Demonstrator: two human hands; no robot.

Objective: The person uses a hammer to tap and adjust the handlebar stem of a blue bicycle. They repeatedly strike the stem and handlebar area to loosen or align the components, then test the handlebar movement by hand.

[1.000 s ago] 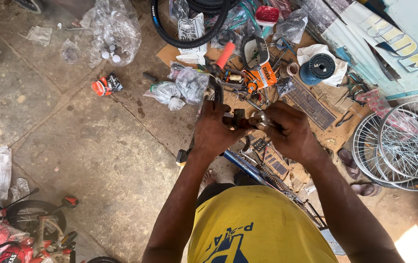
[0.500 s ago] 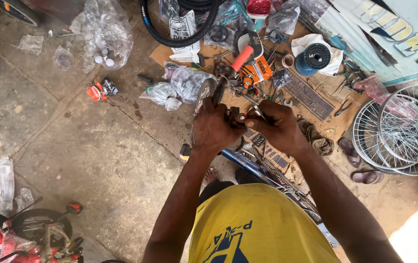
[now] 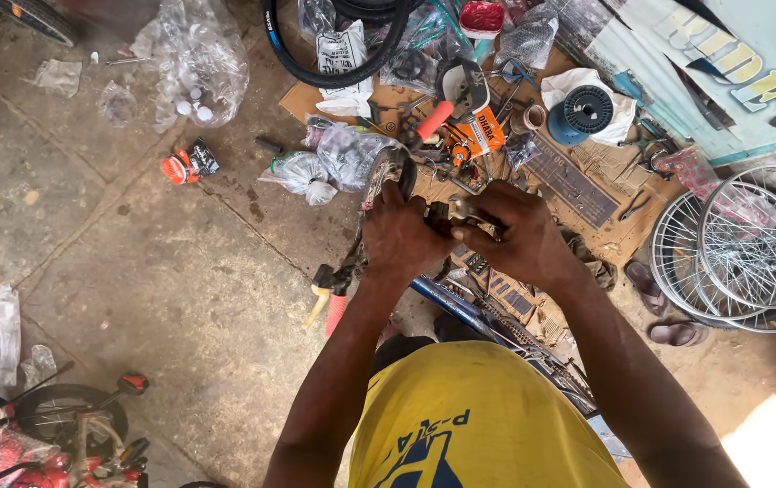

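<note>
Yellow cloth fills the bottom of our view: the shirt (image 3: 487, 425) of the person we look down on, both bare arms stretched forward over a concrete floor (image 3: 180, 298). We see the left hand (image 3: 403, 237) closed around the dark end of a bicycle part (image 3: 386, 173), apparently a handlebar stem, with its fingers wrapped over the metal. We see the right hand (image 3: 516, 237) clenched just beside it, fingers curled onto a small metal piece (image 3: 454, 210) where the two hands meet; what that piece is we cannot tell. The part sits between the hands, above a blue bicycle frame (image 3: 456, 307) that runs slantwise beneath the wrists. Left of the frame, a grip with a red and yellow end (image 3: 326, 303) hangs near the floor.

Beyond the hands we find flattened cardboard (image 3: 587, 190) strewn with tools, an orange box (image 3: 476, 136) and a blue spool (image 3: 582, 110) on a white rag. Clear plastic bags (image 3: 329, 163) lie to the left of the cardboard. To the right, bare spoked wheels (image 3: 749, 244) lean near a pair of sandals (image 3: 659, 303). Farthest off, a black tyre (image 3: 333, 63) curves along the top, and a red bicycle (image 3: 8, 443) shows at the lower left corner.
</note>
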